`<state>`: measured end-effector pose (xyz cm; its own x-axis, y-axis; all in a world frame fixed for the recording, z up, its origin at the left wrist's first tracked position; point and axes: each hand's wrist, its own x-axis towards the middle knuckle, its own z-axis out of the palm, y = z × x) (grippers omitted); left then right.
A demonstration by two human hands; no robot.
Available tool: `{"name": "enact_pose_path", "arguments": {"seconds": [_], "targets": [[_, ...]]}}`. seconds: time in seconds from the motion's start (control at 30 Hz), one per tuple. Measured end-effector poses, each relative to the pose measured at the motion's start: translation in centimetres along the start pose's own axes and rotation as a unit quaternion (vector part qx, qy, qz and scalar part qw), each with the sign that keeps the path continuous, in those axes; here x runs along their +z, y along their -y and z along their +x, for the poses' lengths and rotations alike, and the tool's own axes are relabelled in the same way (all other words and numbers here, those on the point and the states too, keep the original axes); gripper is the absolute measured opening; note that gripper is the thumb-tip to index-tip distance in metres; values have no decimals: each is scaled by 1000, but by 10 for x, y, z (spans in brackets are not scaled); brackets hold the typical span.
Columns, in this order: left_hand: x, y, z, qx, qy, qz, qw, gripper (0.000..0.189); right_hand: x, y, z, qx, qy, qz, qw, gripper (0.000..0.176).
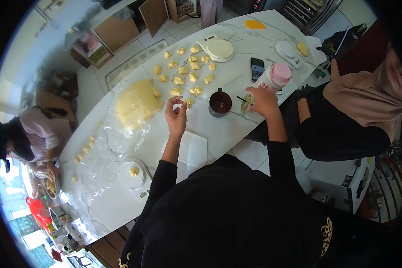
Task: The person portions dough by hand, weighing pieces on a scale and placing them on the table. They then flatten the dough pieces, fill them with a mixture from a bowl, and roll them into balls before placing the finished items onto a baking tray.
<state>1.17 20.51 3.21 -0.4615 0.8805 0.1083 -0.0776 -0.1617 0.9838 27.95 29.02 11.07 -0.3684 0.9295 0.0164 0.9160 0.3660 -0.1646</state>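
Note:
My left hand (176, 117) is raised over the table with thumb and fingers pinched together. A lump of yellow dough (189, 103) shows right beside its fingertips; whether they grip it is hard to see. My right hand (264, 102) curls its fingers around a small clear-and-green container (245, 104) with a thin dark stick poking out. Between both hands stands a dark mug (220, 103). Just behind my right hand is a floral bottle with a pink lid (280, 73). Several dough lumps (193, 77) lie beyond my left hand.
A big dough mass (137, 102) sits left, near plastic sheeting (98, 156). Kitchen scales (220, 49) stand at the back, another (131, 175) near left with a dough lump. A phone (257, 69) lies right. One person (348, 111) is close at right, another (35, 134) at far left.

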Motion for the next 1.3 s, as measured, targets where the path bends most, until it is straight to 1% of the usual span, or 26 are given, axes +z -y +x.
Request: {"name": "enact_pose_path", "arguments": {"seconds": [0.03,0.1,0.23,0.3,0.33,0.4,0.43,0.5,0.53,0.57,0.67,0.8,0.83,0.87,0.9,0.93,0.97,1.0,1.03,1.07,1.1,1.13,1.17,1.23,1.27,1.3], "targets": [[-1,-1,-4,-3,8,-11,1000,20,25,-7,1,-3,-4,-1,1000,50],[-6,-5,-16,-12,-2,-12,1000,19,61,-17,8,22,64,-100,993,37],[-25,-1,-30,1,2,37,999,16,70,-19,-2,6,12,-85,996,36],[-31,-7,-36,-26,-10,39,999,16,43,-12,-11,7,-53,29,998,34],[-34,-9,-37,-33,-19,37,999,17,36,-10,-15,4,-52,29,998,34],[-38,-8,-41,-35,-32,30,998,17,27,-8,-26,70,-142,108,981,39],[-39,-8,-43,-36,-41,25,998,17,27,-10,-32,71,-139,108,982,39],[-41,-7,-46,-30,-37,35,998,16,27,-18,-42,109,-277,268,916,42],[-41,-5,-46,-30,-36,45,998,16,29,-20,-47,134,-282,317,895,44],[-41,-2,-48,-31,-35,55,997,16,37,-22,-50,136,-283,318,895,44],[-33,0,-48,-39,-16,37,998,15,51,-25,-55,81,-364,285,883,51],[-32,-2,-45,-78,-13,0,997,15,28,-15,-73,116,-371,303,870,65],[-36,1,-44,-173,-43,-159,971,18,22,-13,-78,140,-371,308,865,69],[-40,4,-42,-260,-70,-313,911,20,22,-18,-82,155,-392,344,839,52],[-39,0,-39,-336,-94,-458,818,23,16,-18,-86,150,-392,345,840,52],[-40,-5,-40,-348,-94,-518,776,28,7,-19,-90,160,-376,492,769,41],[-39,-7,-40,-347,-96,-518,776,28,-6,-17,-93,168,-348,627,676,30],[-38,-9,-38,-347,-114,-512,778,27,-23,1,-88,118,-354,640,672,14],[-37,-9,-36,-348,-132,-505,779,25,-36,13,-80,117,-353,641,672,14],[-36,-5,-33,-348,-134,-506,778,25,-48,24,-70,41,-279,686,670,16],[-35,4,-28,-308,-121,-454,827,25,-56,33,-57,-36,-201,723,660,20],[-36,10,-24,-266,-109,-398,871,25,-62,41,-37,-66,-157,699,695,25],[-35,11,-23,-265,-111,-398,871,25,-67,49,-11,-97,-113,671,726,30],[-34,12,-16,-111,-99,-161,976,30,-76,68,47,-131,3,664,736,31],[-36,18,-11,-28,-84,-92,992,32,-76,76,76,-116,80,670,729,29],[-37,19,-7,-26,-87,-92,992,32,-74,80,107,-102,157,671,718,27]]}}
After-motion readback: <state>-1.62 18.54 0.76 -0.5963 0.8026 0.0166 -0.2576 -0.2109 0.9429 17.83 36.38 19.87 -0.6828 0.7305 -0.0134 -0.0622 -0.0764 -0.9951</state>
